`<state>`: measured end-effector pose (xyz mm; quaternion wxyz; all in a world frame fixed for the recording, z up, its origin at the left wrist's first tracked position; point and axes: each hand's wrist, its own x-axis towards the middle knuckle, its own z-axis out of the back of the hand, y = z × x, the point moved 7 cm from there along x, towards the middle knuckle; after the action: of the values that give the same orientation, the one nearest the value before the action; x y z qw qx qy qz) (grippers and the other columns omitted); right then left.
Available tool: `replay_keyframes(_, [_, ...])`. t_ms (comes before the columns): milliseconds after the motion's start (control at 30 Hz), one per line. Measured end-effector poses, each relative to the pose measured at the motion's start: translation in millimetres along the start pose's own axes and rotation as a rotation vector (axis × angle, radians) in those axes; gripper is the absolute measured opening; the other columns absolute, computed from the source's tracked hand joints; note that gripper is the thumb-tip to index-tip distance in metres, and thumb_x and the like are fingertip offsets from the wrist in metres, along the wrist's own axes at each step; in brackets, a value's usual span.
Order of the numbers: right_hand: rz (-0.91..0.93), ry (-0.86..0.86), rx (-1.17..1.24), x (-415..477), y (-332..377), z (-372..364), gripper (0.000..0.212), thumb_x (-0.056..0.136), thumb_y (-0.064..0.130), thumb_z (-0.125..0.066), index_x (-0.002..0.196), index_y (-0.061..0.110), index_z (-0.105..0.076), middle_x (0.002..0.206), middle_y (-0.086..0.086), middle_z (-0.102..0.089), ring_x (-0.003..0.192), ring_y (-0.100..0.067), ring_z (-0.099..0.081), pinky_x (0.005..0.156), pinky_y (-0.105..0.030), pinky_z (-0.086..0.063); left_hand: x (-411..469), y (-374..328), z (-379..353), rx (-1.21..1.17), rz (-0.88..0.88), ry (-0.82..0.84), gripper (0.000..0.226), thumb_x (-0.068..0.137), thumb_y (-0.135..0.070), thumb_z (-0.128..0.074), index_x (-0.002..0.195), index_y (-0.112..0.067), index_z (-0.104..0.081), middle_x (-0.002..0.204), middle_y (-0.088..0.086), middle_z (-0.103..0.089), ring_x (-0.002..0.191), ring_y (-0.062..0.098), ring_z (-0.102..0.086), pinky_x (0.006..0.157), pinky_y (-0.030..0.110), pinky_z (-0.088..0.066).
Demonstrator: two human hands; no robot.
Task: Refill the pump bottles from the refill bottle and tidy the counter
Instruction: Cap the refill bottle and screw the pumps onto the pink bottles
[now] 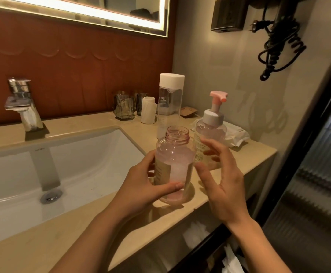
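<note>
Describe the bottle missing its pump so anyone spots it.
Right of the white sink basin, at the beige counter, a left hand grips a squat pink plastic bottle. Unlike the pump bottle and tall clear capped bottle behind, its neck is open.

We're in a bathroom, hotel-style by the look of it: white sink (101, 154) sunk into the beige tabletop (81, 123), chrome tap (21, 104) behind it, lit mirror (81, 8) above, glasses (124, 108) along the back edge, coiled dryer cord (280, 42) hanging on the wall.
</note>
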<state>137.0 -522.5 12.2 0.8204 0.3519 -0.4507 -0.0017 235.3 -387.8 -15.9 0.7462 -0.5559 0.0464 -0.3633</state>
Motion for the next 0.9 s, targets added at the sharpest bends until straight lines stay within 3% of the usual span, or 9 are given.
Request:
replay_keyframes(100, [-0.056,-0.242,0.029,-1,-29,25,0.028,0.088,0.043,-0.048,0.102,0.022,-0.058,0.096,0.009,-0.062,0.087,0.003,-0.056,0.075,-0.009,-0.043,0,2,0,-0.003,0.0,0.002,0.075,0.052,-0.061,-0.074,0.118,-0.05,-0.039,0.108,-0.034,-0.051,0.099,-0.01,-0.053,0.072,0.003,-0.044])
replay_keyframes(200, [-0.273,-0.43,0.009,4,-70,45,0.009,0.093,0.028,-0.054,0.092,0.02,-0.059,0.084,0.012,-0.061,0.083,-0.005,-0.058,0.072,-0.018,-0.047,0,3,1,-0.018,0.002,0.003,0.072,0.05,-0.066,-0.076,0.111,-0.056,-0.041,0.104,-0.038,-0.054,0.098,-0.016,-0.052,0.071,0.005,-0.044])
replay_keyframes(267, [-0.397,-0.359,-0.085,17,-94,46,0.012,0.094,0.023,-0.055,0.1,0.015,-0.059,0.092,0.006,-0.061,0.091,-0.016,-0.059,0.071,-0.013,-0.041,1,4,1,-0.011,-0.002,-0.007,0.076,0.045,-0.071,-0.076,0.111,-0.057,-0.042,0.104,-0.04,-0.054,0.099,-0.014,-0.053,0.072,0.006,-0.045])
replay_keyframes(433, [-0.563,0.062,-0.296,60,-141,23,0.04,0.095,0.03,-0.054,0.13,0.014,-0.047,0.129,-0.004,-0.056,0.117,-0.023,-0.053,0.094,-0.036,-0.045,3,6,-1,0.004,-0.021,0.003,0.094,0.042,-0.071,-0.069,0.128,-0.043,-0.042,0.12,-0.024,-0.055,0.107,0.0,-0.054,0.082,0.015,-0.047])
replay_keyframes(600, [-0.685,0.295,-0.254,68,-174,7,0.038,0.091,0.021,-0.051,0.128,0.027,-0.046,0.124,0.001,-0.058,0.112,-0.026,-0.056,0.09,-0.05,-0.05,3,5,-1,-0.006,-0.026,0.006,0.082,0.043,-0.07,-0.069,0.118,-0.051,-0.042,0.114,-0.029,-0.055,0.105,-0.004,-0.055,0.077,0.011,-0.046])
replay_keyframes(700, [-0.693,0.266,-0.292,71,-187,6,0.027,0.087,0.021,-0.051,0.113,0.03,-0.053,0.11,0.0,-0.063,0.102,-0.027,-0.059,0.086,-0.05,-0.051,2,5,-1,-0.009,-0.02,0.011,0.089,0.042,-0.07,-0.069,0.123,-0.047,-0.041,0.117,-0.027,-0.054,0.106,-0.002,-0.054,0.076,0.01,-0.046])
replay_keyframes(900, [-0.698,-0.02,-0.104,78,-147,32,0.027,0.088,0.016,-0.063,0.114,0.016,-0.054,0.107,-0.003,-0.062,0.096,-0.021,-0.061,0.081,-0.038,-0.053,2,5,-2,-0.019,-0.016,0.014,0.083,0.042,-0.071,-0.068,0.117,-0.052,-0.039,0.115,-0.03,-0.052,0.106,-0.002,-0.054,0.075,0.01,-0.046])
